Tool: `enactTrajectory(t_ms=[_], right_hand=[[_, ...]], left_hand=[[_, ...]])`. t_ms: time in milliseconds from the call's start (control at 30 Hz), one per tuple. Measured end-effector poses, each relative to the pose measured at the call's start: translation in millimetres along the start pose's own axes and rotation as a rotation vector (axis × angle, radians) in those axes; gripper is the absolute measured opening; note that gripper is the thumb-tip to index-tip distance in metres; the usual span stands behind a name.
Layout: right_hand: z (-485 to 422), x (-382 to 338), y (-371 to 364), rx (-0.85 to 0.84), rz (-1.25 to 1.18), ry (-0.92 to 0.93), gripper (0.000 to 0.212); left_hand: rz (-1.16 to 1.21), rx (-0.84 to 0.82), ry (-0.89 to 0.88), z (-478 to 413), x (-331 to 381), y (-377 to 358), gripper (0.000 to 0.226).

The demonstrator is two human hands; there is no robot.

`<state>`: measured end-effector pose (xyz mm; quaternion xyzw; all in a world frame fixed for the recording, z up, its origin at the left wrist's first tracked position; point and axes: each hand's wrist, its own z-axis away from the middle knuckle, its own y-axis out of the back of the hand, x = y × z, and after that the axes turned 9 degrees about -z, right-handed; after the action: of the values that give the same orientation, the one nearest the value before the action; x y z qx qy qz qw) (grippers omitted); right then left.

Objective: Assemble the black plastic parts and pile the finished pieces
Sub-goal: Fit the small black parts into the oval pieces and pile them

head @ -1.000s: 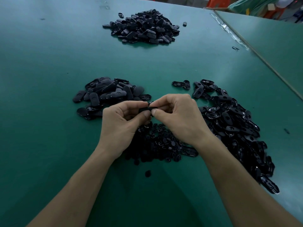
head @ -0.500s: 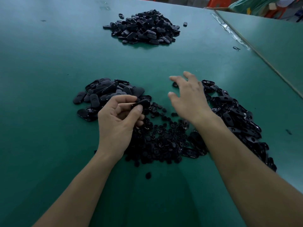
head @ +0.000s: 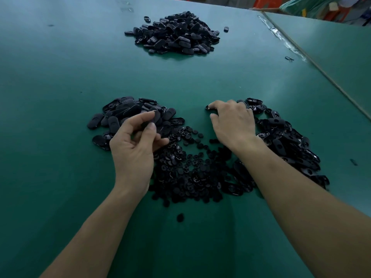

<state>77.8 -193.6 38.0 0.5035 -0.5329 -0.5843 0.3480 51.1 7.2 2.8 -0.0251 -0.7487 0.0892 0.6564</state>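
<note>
Dull green table top (head: 60,77) everywhere, a second green table (head: 331,47) butting up on the right, orange plastic stools (head: 265,2) at the back. The far pile of finished black pieces (head: 176,35) sits well away from me. My right hand (head: 232,121) was spread in the air half a second ago. Now it's down on the heap of glossy black oval bases (head: 285,137), forefinger on one stray base (head: 207,107), and I can't tell if it grips. My left hand (head: 134,145) still pinches the black oval piece (head: 146,123) by the matte oval covers (head: 124,111).
</note>
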Motion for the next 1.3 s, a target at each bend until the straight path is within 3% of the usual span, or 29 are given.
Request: enactTrajectory(t_ms=[167, 367, 467, 533, 633, 767, 933, 1067, 1200, 1300], right_hand=[[2.4, 2.2, 2.4, 0.103, -0.044, 0.041, 0.027], [3.1, 1.5, 5.5, 0.100, -0.246, 0.022, 0.031], [5.2, -2.0, 5.4, 0.092, -0.327, 0.024, 0.035], [7.5, -5.8, 6.3, 0.102, -0.404, 0.020, 0.023], [17.1, -16.4, 10.5, 0.045, -0.613, 0.070, 0.015], [34.1, -32.7, 10.5, -0.016, -0.777, 0.239, 0.008], [47.6, -42.2, 10.0, -0.024, -0.862, 0.358, 0.022], [50.2, -40.4, 10.3, -0.091, -0.950, 0.323, 0.025], [52.5, -34.4, 13.2, -0.334, -1.239, 0.209, 0.029], [53.5, -33.8, 12.9, -0.322, -1.300, 0.136, 0.016]], left_hand=[[0.088, 0.039, 0.091, -1.9, 0.3, -1.1, 0.038], [0.077, 0.068, 0.131, -4.9, -1.4, -2.1, 0.057], [0.014, 0.065, 0.106, -4.0, -3.1, -0.4, 0.066], [-0.056, 0.033, 0.047, -2.8, -4.4, 1.6, 0.070], [-0.128, -0.041, -0.033, -1.6, -4.4, 2.3, 0.058], [-0.015, -0.105, -0.018, 0.9, -0.9, -1.5, 0.033], [-0.042, -0.148, -0.040, 2.6, 1.8, -0.8, 0.017], [-0.068, -0.127, -0.067, 3.1, 2.1, -1.7, 0.011], [-0.056, -0.138, -0.049, 2.3, 1.3, 0.3, 0.008], [-0.066, -0.149, -0.045, 2.1, 0.8, 1.0, 0.014]])
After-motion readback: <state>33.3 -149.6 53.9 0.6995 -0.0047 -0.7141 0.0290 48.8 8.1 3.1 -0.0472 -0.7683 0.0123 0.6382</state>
